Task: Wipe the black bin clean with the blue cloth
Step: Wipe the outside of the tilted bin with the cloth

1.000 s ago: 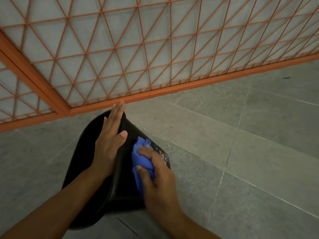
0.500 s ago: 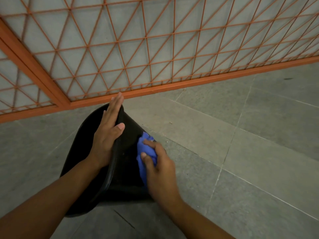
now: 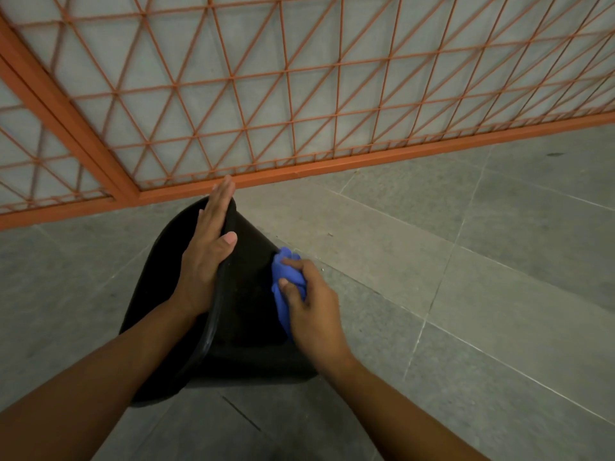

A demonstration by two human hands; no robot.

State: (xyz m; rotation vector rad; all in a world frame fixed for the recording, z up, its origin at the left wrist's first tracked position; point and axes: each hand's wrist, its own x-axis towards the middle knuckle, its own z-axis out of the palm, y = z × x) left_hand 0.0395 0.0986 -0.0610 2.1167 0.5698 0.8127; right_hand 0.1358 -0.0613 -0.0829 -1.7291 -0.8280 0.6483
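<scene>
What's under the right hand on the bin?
The blue cloth, bunched in the right hand and pressed against the black bin's side. How much cloth lies beneath the palm is hidden. The left hand rests on the rim.

Glossy plastic bin [image 3: 246, 294], soft crumpled cloth [image 3: 283, 281]

No readable text, label, brand, number or sign anywhere in view: none on the black bin [image 3: 246, 294] beside the fingers [image 3: 213, 214], none on the blue cloth [image 3: 283, 271] under the fingertips, none on the orange grille [image 3: 299, 94] beyond them.
</scene>
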